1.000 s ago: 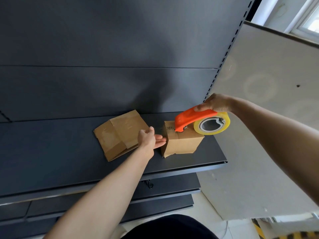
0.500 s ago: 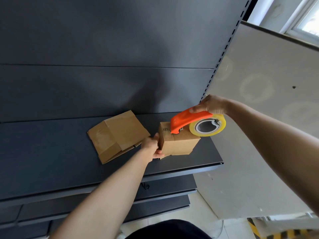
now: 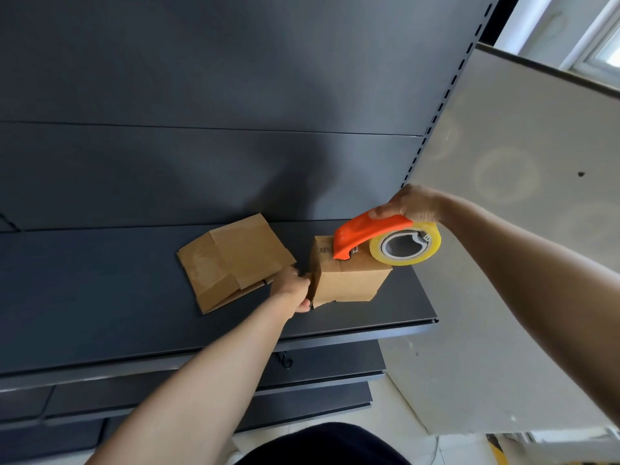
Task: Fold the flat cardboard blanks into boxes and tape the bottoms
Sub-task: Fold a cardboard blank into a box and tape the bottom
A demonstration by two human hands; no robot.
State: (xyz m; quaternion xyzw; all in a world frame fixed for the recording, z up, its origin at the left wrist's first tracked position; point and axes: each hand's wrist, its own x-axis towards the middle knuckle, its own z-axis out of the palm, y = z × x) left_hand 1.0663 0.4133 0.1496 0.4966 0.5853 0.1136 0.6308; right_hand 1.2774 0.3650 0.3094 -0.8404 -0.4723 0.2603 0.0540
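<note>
My left hand (image 3: 292, 287) is pressed against the left side of the box (image 3: 347, 276), fingers curled together around its left edge, with the thumb low near the bottom corner; the hand is a little blurred, so I cannot tell just how each finger lies. The box stands on the shelf (image 3: 100, 297), close to its right end and near the front lip, its upper face turned toward me. My right hand (image 3: 414, 204) is wrapped over the top of the orange dispenser (image 3: 367, 234), fingers closed on its handle. The front tip of the dispenser touches the upper face of the box, near the back, beside a small dark print on the cardboard. The tape (image 3: 406, 243), a yellowish clear roll with a grey core, sits in the dispenser and hangs over the right side of the box top. Just left of my left hand a flat blank (image 3: 235, 260) lies on the shelf, tilted, with its flaps folded over and one corner pointing to the front. Behind the shelf is a dark back panel (image 3: 201, 95), and to the right a pale board (image 3: 520, 229).
</note>
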